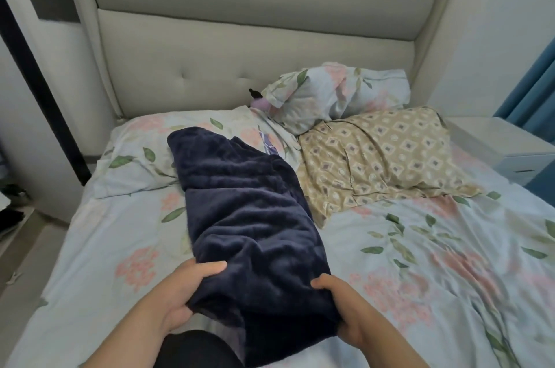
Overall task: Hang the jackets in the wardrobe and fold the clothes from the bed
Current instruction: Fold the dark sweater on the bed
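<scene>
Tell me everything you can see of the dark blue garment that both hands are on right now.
The dark blue garment looks like soft, plush fleece, navy and unpatterned. It lies stretched lengthwise over the floral bedsheet, its far end resting on the floral pillow and its right edge touching the tan patterned pillow. The surface is rumpled, with creases across it. The left hand and right hand grip its near end at either side. What kind of garment it is cannot be told.
</scene>
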`<state>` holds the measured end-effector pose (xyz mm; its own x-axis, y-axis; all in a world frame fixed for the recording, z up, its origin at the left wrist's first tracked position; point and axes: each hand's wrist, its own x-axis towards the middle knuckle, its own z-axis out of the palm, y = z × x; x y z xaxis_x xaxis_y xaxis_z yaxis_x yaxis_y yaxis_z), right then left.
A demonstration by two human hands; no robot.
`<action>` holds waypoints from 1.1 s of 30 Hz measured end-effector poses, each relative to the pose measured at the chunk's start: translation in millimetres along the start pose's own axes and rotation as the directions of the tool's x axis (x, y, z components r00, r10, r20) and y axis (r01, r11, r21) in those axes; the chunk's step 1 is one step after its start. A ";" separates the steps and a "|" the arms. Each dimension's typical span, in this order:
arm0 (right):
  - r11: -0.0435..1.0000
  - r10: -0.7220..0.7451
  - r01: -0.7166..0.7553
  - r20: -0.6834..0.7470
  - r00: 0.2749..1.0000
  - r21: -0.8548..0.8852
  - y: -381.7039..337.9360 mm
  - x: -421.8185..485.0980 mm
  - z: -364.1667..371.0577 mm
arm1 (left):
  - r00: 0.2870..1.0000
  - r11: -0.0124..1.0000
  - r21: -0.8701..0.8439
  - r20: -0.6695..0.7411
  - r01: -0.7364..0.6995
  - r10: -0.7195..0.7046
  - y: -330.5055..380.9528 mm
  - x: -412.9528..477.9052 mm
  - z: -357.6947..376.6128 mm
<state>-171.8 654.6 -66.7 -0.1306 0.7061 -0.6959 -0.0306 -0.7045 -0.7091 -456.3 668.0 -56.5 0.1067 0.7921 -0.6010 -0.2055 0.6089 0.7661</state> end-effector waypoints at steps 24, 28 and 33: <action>0.825 -0.432 0.463 0.168 0.886 -0.323 70.8 -146.9 48.1 | 0.935 0.931 -0.172 -0.211 -0.322 0.285 -97.8 -236.5 -89.9; 0.236 -0.707 0.556 0.252 0.661 -0.797 83.9 -145.8 24.0 | 0.916 0.890 -0.252 -0.235 -0.381 0.326 -97.4 -231.6 -97.2; -0.204 -0.788 0.579 0.483 0.381 -0.789 94.2 -130.6 26.0 | 0.943 0.951 0.052 -0.124 -0.304 0.308 -94.1 -229.5 -114.4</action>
<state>-183.4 494.1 -39.6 -0.5046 0.7898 0.3487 0.7129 0.6090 -0.3476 -572.7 424.1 -16.7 -0.0834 0.9295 -0.3594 -0.1771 0.3411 0.9232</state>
